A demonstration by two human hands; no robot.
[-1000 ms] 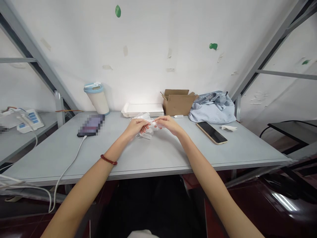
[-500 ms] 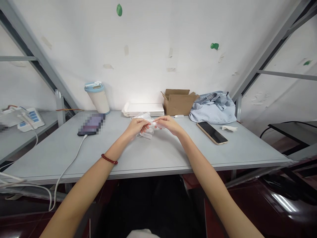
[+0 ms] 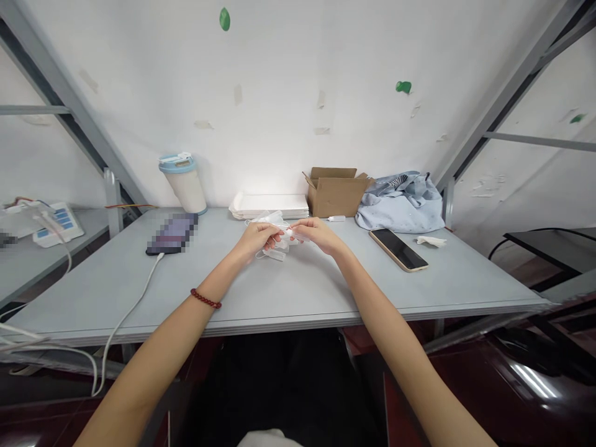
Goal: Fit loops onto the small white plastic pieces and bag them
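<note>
My left hand (image 3: 256,240) and my right hand (image 3: 317,232) meet above the middle of the desk, fingertips almost touching. Each is closed in a pinch. Between them is a small translucent white plastic piece (image 3: 302,237), partly covered by the fingers, so its exact kind is unclear. Similar clear-white pieces with thin white loops (image 3: 274,254) lie in a loose pile below and behind the hands. One more small white tube-like piece (image 3: 336,218) rests apart, in front of the cardboard box.
Along the wall stand a blue-lidded cup (image 3: 184,183), a white stack (image 3: 270,206), a cardboard box (image 3: 338,195) and crumpled blue cloth (image 3: 403,205). A phone (image 3: 399,249) and crumpled tissue (image 3: 431,241) lie right; a cabled, blurred phone (image 3: 172,234) lies left on the grey desk (image 3: 298,292).
</note>
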